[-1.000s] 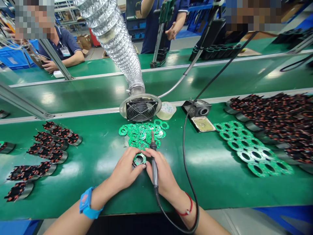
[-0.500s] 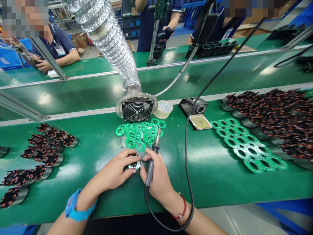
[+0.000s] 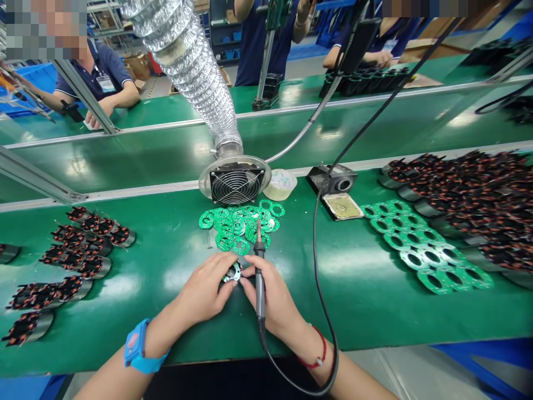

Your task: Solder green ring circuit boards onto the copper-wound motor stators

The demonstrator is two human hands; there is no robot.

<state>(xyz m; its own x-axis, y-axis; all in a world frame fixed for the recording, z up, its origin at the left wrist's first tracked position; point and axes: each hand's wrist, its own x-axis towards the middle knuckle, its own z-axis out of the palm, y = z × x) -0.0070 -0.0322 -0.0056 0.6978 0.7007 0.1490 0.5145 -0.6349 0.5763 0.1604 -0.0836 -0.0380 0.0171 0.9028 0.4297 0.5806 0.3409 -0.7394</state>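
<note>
Workpiece (image 3: 232, 272), small and round with a pale green ring showing on its upper face, sits between the 2 hands, nearer the front edge of the green tabletop (image 3: 353, 311) than the far edge; its body is mostly hidden by fingers. Left hand (image 3: 208, 289) is clamped on the workpiece, thumb at the front and fingers curled over the far side. Right hand (image 3: 272, 291) grips a soldering iron (image 3: 260, 289), tip pointing toward the far edge, cord looping down past the front edge; its thumb and forefinger reach the workpiece's right side, though firm contact cannot be told. Hands are close together, separated by the workpiece. Beyond them, loose green ring boards (image 3: 225, 239) lie in an overlapping heap before a round-shrouded fan (image 3: 237, 186), fed by a silver duct (image 3: 204, 72). At the far edge, just right of the fan, stands a pale roll (image 3: 280, 186); farther right, an iron stand (image 3: 327, 180) with a sponge tray (image 3: 343, 205) in front. Joined green board panels (image 3: 423, 261) lie to the right, beside massed wound cores (image 3: 470, 200). More wound cores stand in rows toward the tabletop's left end. Across the far edge, 3 people (image 3: 260, 50) in dark blue tops are visible.
</note>
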